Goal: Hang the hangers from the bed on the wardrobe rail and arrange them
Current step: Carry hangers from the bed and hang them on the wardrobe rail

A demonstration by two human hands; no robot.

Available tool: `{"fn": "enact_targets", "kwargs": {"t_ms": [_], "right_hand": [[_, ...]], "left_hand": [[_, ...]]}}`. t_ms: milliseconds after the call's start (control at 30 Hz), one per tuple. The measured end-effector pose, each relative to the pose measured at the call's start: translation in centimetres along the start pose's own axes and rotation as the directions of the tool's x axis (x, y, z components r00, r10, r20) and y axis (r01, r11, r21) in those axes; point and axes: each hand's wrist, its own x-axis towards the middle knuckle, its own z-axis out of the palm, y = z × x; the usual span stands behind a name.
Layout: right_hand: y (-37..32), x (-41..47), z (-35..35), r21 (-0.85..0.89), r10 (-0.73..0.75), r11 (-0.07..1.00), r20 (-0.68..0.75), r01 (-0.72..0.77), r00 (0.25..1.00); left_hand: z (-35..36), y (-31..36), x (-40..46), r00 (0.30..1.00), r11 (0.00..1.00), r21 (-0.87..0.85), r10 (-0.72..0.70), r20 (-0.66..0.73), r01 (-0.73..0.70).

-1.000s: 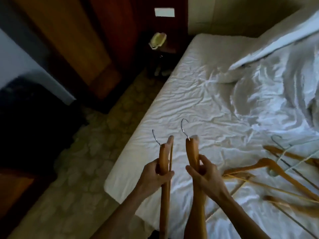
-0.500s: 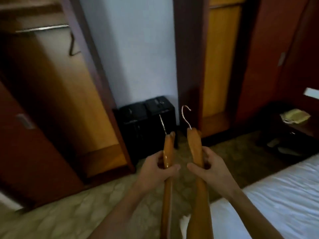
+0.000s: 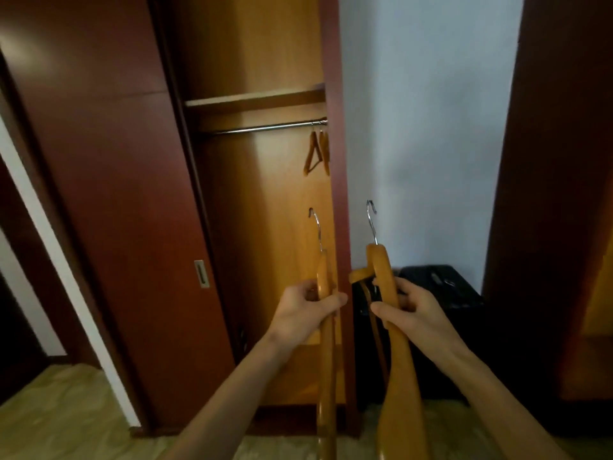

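I hold wooden hangers with metal hooks upright in front of the open wardrobe. My left hand (image 3: 306, 310) grips one hanger (image 3: 325, 353) just below its hook. My right hand (image 3: 411, 310) grips another hanger (image 3: 391, 360), with a second one partly hidden behind it. Higher up, the metal wardrobe rail (image 3: 262, 127) runs under a shelf. Two or three wooden hangers (image 3: 316, 152) hang at its right end. The bed is out of view.
The dark red sliding door (image 3: 109, 207) covers the wardrobe's left part. A red-brown wardrobe post (image 3: 336, 180) stands between my two hooks. A black suitcase (image 3: 441, 293) sits on the floor against the white wall. Another dark wardrobe panel (image 3: 557, 180) is at the right.
I have turned from the bed to face the wardrobe and come closer. The rail with its hanging hangers is now ahead. Both hands keep their grip on the hangers.
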Motion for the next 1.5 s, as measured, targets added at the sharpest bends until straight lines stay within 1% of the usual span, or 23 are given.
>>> {"fn": "enact_targets", "kwargs": {"t_ms": [167,233,367,533,700,833,1033,1200,1333,1500], "right_hand": [[1.1,9.9,4.3,0.021,-0.019,1.0,0.064,0.018,0.998],[2.0,14.5,5.7,0.019,-0.019,1.0,0.081,0.018,0.997],[4.0,25.0,8.3,0.019,-0.04,0.999,0.109,0.038,0.993],[4.1,38.9,11.6,0.054,-0.058,0.997,0.133,0.051,0.989],[4.2,49.4,13.9,0.018,-0.086,0.996,0.146,0.084,0.986],[4.1,56.4,15.6,0.025,-0.102,0.995,0.102,0.1,0.99],[3.5,67.2,18.1,0.038,-0.135,0.99,-0.064,0.138,0.989],[1.7,76.2,19.1,0.01,-0.228,0.972,-0.182,0.234,0.956],[0.5,82.3,19.0,-0.017,-0.271,0.961,-0.265,0.276,0.925],[-0.9,86.8,17.4,-0.06,-0.306,0.951,-0.318,0.303,0.897]], "left_hand": [[-5.3,-2.4,9.9,0.99,0.998,-0.025,-0.053,-0.128,0.05],[-6.9,-3.6,14.3,0.986,0.998,-0.019,-0.063,-0.154,0.06],[-9.9,-5.9,23.1,0.989,0.999,0.02,-0.034,-0.146,0.037],[-14.5,-6.9,34.4,0.991,0.996,0.086,-0.008,-0.131,0.019],[-18.1,-7.4,44.4,0.987,0.994,0.11,0.029,-0.159,-0.011],[-19.9,-7.8,51.9,0.99,0.993,0.113,0.058,-0.126,-0.043],[-23.2,-7.1,63.8,0.987,0.992,0.071,0.112,-0.113,-0.104],[-26.2,-6.1,73.9,0.986,0.987,0.025,0.161,-0.042,-0.16],[-27.3,-4.7,80.9,0.974,0.975,-0.013,0.224,0.021,-0.224],[-26.7,-2.6,87.2,0.954,0.96,-0.051,0.28,0.103,-0.276]]}}
